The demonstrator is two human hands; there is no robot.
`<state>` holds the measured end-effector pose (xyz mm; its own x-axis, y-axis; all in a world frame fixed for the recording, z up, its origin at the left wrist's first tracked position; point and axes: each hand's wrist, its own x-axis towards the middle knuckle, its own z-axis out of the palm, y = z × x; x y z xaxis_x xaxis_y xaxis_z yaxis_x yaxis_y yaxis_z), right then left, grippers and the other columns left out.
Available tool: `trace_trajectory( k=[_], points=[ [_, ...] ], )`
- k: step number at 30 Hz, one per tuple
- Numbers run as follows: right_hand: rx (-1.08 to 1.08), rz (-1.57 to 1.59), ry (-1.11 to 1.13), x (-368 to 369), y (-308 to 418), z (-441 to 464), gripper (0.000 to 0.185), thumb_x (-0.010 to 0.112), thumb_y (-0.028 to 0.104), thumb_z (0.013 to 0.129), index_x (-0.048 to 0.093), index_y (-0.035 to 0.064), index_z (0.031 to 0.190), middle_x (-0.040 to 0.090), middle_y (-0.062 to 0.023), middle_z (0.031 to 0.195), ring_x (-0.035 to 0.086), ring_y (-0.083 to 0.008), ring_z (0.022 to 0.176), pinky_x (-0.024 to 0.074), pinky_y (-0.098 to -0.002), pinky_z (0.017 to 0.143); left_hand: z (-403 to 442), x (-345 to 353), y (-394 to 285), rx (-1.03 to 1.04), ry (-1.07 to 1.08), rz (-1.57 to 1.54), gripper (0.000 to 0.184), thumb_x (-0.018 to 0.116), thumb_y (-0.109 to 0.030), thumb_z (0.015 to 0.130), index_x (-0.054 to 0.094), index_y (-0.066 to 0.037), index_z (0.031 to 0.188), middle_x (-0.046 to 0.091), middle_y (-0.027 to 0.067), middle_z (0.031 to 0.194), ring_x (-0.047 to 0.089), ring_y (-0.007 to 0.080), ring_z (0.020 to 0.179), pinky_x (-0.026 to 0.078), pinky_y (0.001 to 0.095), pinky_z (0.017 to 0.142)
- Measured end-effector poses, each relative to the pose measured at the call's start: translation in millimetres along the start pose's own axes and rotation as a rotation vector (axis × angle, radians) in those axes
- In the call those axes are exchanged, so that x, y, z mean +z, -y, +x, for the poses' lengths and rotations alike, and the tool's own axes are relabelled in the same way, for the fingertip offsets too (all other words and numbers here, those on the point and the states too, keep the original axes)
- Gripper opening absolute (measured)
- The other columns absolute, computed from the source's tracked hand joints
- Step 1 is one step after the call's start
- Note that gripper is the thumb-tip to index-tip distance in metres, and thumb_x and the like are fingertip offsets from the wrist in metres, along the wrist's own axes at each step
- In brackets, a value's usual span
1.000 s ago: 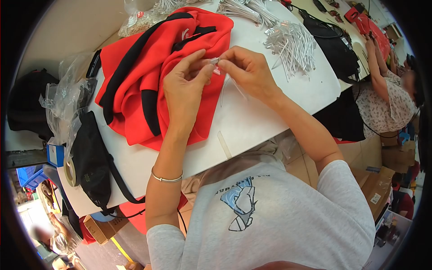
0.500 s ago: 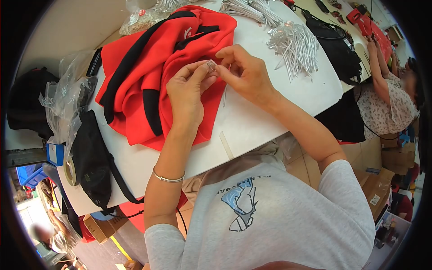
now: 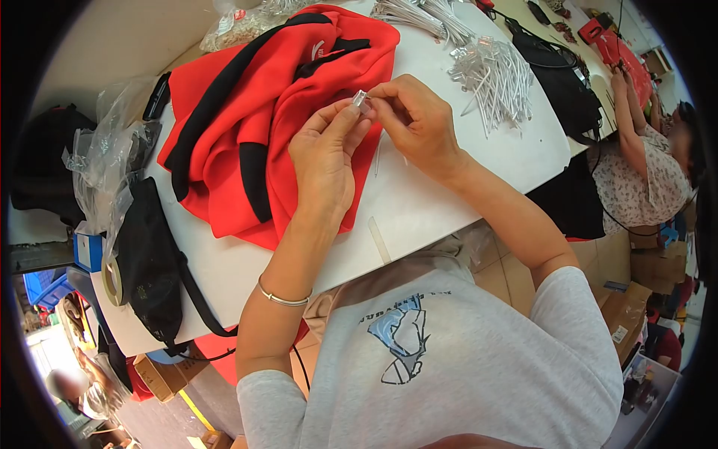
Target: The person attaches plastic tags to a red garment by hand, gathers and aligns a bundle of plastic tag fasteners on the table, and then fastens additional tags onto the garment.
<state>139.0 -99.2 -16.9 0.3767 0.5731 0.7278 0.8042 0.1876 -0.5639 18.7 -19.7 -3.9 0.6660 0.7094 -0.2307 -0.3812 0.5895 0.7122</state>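
My left hand (image 3: 325,161) is closed, pinching a small clear, shiny plastic piece (image 3: 360,98) between thumb and fingertips. Close against it, my right hand (image 3: 419,123) has its thumb and index finger pressed together at the edge of that piece. What the right fingertips grip is too small to make out. Both hands are raised above a red and black jacket (image 3: 217,135) lying crumpled on the white table (image 3: 441,213). To the right of them lies a bundle of white cables (image 3: 490,82) with clear, shiny ends.
More white cables (image 3: 422,16) lie at the far edge. A black bag (image 3: 153,269), a tape roll (image 3: 112,282) and clear plastic bags (image 3: 105,179) are at the left. Another black bag (image 3: 557,75) is at the right, where another person (image 3: 643,168) sits.
Both hands have shifted slightly up and to the right together. The small plastic piece now stands up more visibly above the left fingertips.
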Motion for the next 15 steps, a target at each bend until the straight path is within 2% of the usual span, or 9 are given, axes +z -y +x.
trace_trajectory(
  k=[3, 9, 15],
  points=[
    [-0.055, -0.044, -0.057, 3.4, 1.8, 0.5, 0.013, 0.069, -0.004, 0.079, 0.065, 0.0032, 0.09, 0.06, -0.0025, 0.079, 0.05, -0.0132, 0.059, 0.04, -0.0257, 0.052, -2.6, 3.6, 3.0, 0.035, -0.028, -0.017, 0.018, 0.068, -0.001, 0.09, 0.064, 0.007, 0.106, 0.069, 0.0147, 0.103, 0.068, 0.0172, 0.083, 0.058, 0.0217, 0.082],
    [-0.059, -0.025, 0.0, 2.3, 2.8, 0.9, 0.015, 0.067, -0.006, 0.08, 0.064, 0.0033, 0.091, 0.059, -0.0033, 0.081, 0.05, -0.0148, 0.059, 0.0411, -0.0269, 0.052, -2.2, 1.7, 2.6, 0.05, -0.069, -0.036, 0.017, 0.069, -0.002, 0.09, 0.067, 0.007, 0.104, 0.07, 0.0135, 0.1, 0.067, 0.0165, 0.081, 0.057, 0.0218, 0.081],
    [-0.159, -0.08, 0.083, -3.2, 0.9, 2.5, 0.014, 0.064, -0.007, 0.081, 0.063, 0.0033, 0.091, 0.059, -0.0037, 0.082, 0.049, -0.0156, 0.059, 0.0412, -0.0265, 0.053, -1.4, -0.9, -3.8, 0.08, -0.052, 0.061, 0.015, 0.069, -0.002, 0.09, 0.07, 0.007, 0.102, 0.071, 0.0124, 0.095, 0.067, 0.0157, 0.081, 0.057, 0.0216, 0.079]
  ],
)
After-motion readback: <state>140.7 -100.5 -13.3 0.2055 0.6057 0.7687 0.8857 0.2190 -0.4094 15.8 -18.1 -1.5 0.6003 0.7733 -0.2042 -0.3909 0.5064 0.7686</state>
